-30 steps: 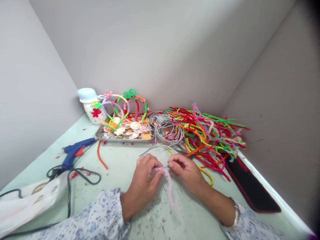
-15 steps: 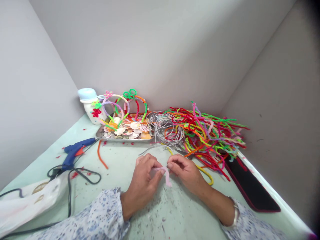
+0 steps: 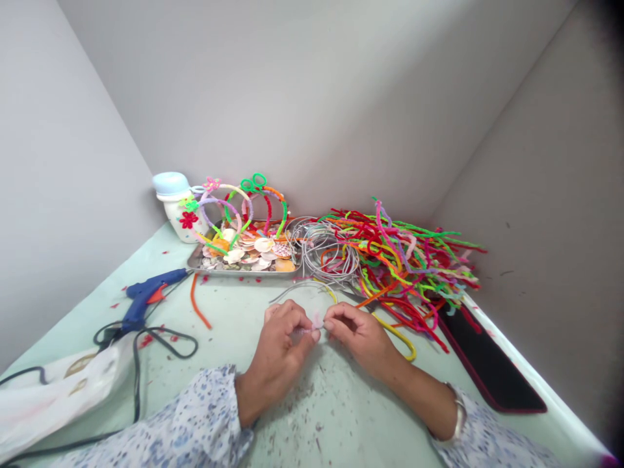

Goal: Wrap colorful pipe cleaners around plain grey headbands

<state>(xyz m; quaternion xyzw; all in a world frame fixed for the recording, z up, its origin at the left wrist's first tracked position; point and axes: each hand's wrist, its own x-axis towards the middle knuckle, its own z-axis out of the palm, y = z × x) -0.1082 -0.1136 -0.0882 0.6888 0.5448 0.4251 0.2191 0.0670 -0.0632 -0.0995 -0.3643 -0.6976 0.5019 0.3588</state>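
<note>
Close together over the near middle of the table, my two hands work at a pale pink pipe cleaner (image 3: 316, 319). My left hand (image 3: 279, 354) pinches its coiled part between thumb and forefinger, and a loose end sticks up between the hands. With thumb and forefinger closed, my right hand (image 3: 359, 335) grips what looks like the thin end of a grey wire beside the pink coil, mostly covered by the fingertips. Just beyond the hands lies a bent grey wire (image 3: 297, 286) near a yellow pipe cleaner (image 3: 402, 339).
A tray (image 3: 244, 273) of shells holds several decorated headbands, beside a white jar (image 3: 178, 214). Coiled wire (image 3: 331, 257) and a heap of coloured pipe cleaners (image 3: 404, 260) lie right of it. A blue glue gun (image 3: 143, 296) with its cord lies left; a black pad (image 3: 492, 364) right.
The loose end of the pink pipe cleaner has swung from hanging below the fingers to sticking up above them. Both hands have stayed nearly in place.
</note>
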